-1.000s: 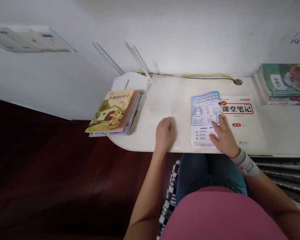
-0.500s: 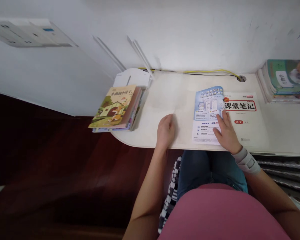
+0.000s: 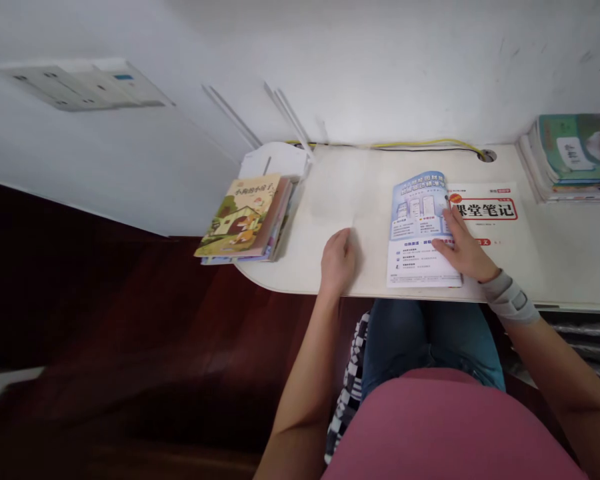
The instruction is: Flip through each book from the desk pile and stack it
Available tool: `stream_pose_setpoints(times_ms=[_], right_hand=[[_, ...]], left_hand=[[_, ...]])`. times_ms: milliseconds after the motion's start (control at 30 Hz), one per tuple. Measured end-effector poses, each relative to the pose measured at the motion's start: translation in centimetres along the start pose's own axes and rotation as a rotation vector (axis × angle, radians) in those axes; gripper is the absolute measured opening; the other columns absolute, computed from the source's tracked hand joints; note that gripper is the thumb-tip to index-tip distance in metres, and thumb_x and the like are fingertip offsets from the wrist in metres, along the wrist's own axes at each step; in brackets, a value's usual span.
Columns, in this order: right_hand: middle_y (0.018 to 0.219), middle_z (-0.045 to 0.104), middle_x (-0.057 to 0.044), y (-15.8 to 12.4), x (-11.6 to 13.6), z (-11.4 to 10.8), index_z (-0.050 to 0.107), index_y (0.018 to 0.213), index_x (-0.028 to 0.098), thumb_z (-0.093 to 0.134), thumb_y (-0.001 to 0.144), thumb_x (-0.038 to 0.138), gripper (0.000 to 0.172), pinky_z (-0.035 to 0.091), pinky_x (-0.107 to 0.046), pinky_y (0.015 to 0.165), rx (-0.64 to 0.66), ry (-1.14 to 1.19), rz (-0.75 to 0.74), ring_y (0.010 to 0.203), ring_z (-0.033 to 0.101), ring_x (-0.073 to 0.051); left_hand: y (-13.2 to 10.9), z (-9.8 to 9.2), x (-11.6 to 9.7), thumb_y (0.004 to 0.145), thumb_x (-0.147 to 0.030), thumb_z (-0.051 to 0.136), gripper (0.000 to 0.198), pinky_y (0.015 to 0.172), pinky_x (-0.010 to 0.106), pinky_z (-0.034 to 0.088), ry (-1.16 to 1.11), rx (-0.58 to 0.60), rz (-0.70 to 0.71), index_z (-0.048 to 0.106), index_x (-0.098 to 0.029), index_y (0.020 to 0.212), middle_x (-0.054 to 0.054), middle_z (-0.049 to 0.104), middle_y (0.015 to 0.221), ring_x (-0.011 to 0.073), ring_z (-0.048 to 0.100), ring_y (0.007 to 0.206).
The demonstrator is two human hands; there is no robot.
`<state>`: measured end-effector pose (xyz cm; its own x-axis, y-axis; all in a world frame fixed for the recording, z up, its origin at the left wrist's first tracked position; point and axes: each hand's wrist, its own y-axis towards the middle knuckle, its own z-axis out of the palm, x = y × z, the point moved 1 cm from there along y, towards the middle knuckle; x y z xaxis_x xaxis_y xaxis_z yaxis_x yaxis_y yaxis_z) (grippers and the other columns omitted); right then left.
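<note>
My left hand (image 3: 338, 262) rests on the white desk (image 3: 325, 193) near its front edge, fingers curled into a fist, with nothing visible in it. To its right lies a blue-and-white printed booklet page (image 3: 420, 230), its top slightly curved. My right hand (image 3: 466, 250), wearing a grey wrist brace, lies over the page's right edge with thumb and fingers apart. Partly under that page and hand is a white workbook cover (image 3: 500, 247) with a red-framed title. Whether page and cover belong to one book, I cannot tell.
A stack of picture books (image 3: 243, 217) sits at the desk's left end, beside a white router (image 3: 275, 160) with antennas. More books (image 3: 575, 157) are piled at the back right. A yellow cable (image 3: 420, 143) runs along the wall into a cable hole (image 3: 487, 155).
The view has shifted, moving the scene rightward. My right hand has slid a little to the right, and the blue-and-white page now covers more of the workbook cover. My left fist stays on the desk.
</note>
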<state>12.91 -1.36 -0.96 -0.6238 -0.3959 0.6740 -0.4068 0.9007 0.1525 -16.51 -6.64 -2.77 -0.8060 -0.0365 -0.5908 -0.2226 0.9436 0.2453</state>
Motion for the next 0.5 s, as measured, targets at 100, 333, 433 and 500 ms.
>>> stream_pose_setpoints(times_ms=[100, 333, 433, 500], right_hand=[[0.161, 0.005, -0.009, 1.2, 0.1, 1.0, 0.016, 0.152, 0.02, 0.048, 0.088, 0.042, 0.075, 0.019, -0.054, 0.117, -0.018, -0.054, -0.009, 0.147, 0.006, -0.029], [0.161, 0.006, -0.01, 1.0, 0.5, 2.4, 0.018, 0.151, 0.018, 0.049, 0.085, 0.029, 0.074, 0.02, -0.055, 0.116, -0.078, -0.197, -0.041, 0.146, 0.007, -0.033], [0.161, 0.008, -0.009, 0.9, 0.5, 2.4, 0.022, 0.151, 0.018, 0.05, 0.084, 0.029, 0.073, 0.021, -0.055, 0.116, -0.071, -0.214, -0.048, 0.146, 0.008, -0.033], [0.161, 0.007, -0.008, 0.9, 0.5, 2.3, 0.021, 0.151, 0.019, 0.048, 0.085, 0.029, 0.072, 0.021, -0.056, 0.116, -0.071, -0.216, -0.053, 0.146, 0.007, -0.033]], left_hand=[[-0.1, 0.0, 0.1, 0.087, -0.023, 0.041, 0.038, 0.105, 0.046, 0.043, -0.004, -0.002, -0.003, 0.057, -0.016, 0.121, 0.014, 0.059, 0.128, 0.0249, 0.053, 0.121], [-0.2, 0.0, 0.3, 0.088, -0.025, 0.04, 0.038, 0.108, 0.045, 0.04, -0.029, -0.021, -0.017, 0.057, -0.017, 0.121, 0.013, 0.06, 0.127, 0.0242, 0.053, 0.122], [-0.2, 0.0, 0.4, 0.089, -0.025, 0.04, 0.038, 0.107, 0.047, 0.041, -0.053, -0.022, -0.015, 0.056, -0.02, 0.123, 0.012, 0.059, 0.129, 0.0242, 0.053, 0.122], [-0.3, 0.1, 0.5, 0.089, -0.025, 0.04, 0.038, 0.107, 0.047, 0.04, -0.058, -0.018, -0.014, 0.056, -0.02, 0.123, 0.012, 0.059, 0.129, 0.0244, 0.053, 0.122]])
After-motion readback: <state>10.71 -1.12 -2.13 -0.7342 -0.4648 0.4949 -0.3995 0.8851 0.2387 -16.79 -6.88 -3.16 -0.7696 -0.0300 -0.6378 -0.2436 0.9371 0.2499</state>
